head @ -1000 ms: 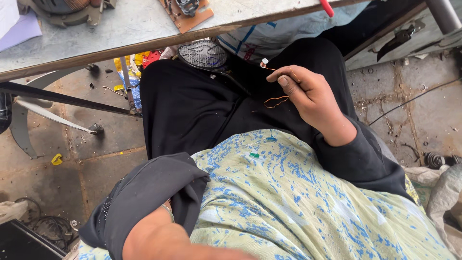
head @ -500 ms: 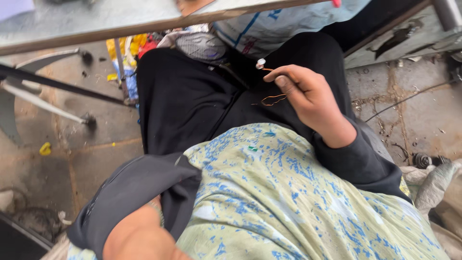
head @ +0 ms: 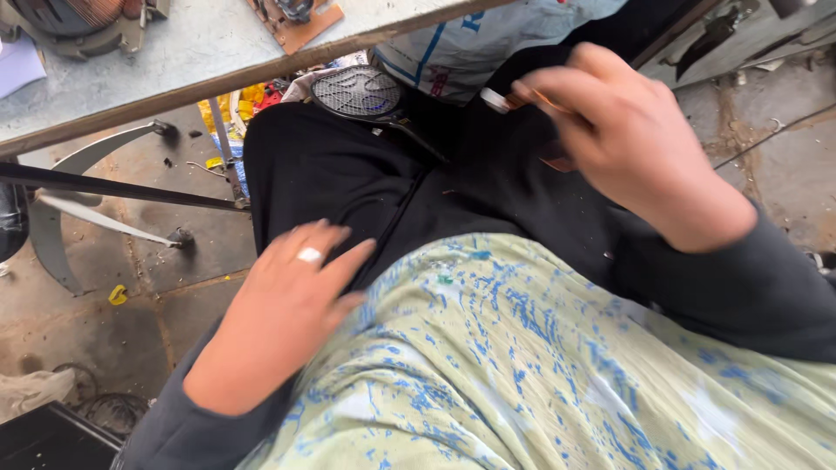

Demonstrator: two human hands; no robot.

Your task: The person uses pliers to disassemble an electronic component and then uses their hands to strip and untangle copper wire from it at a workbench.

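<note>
so, seated person, looking down at their own lap. right hand [head: 623, 144] is up near the tabletop edge [head: 261, 65], fingers pinched together on a thin orange-brown stick-like item [head: 522, 97] w/ a small white tip. it's blurred, can't tell exactly what kind of tool or part it is. grip looks firm, thumb and fingers closed around it.

left hand [head: 292, 300] lies flat on the black trousers [head: 348, 183], fingers spread, holding nothing. pale ring on one finger. it sits just where the trousers meet the pale green and blue patterned shirt [head: 540, 365].

progress, my read: the thin item is picked up and in hand, that part's done. it isn't touching any workpiece yet. the brown circuit-board-like piece [head: 296, 22] and a round motor-like part [head: 78, 22] sit on the tabletop, well apart from both hands, untouched right now. so whatever work happens on the tabletop looks not begun in this shot.

other bits: a black mesh racket-shaped thing [head: 357, 91] leans under the tabletop beside the knee, a white and blue sack [head: 488, 43] behind it. grey metal fan-blade parts [head: 78, 209] on the concrete floor [head: 157, 261], plus yellow scraps [head: 117, 296].
</note>
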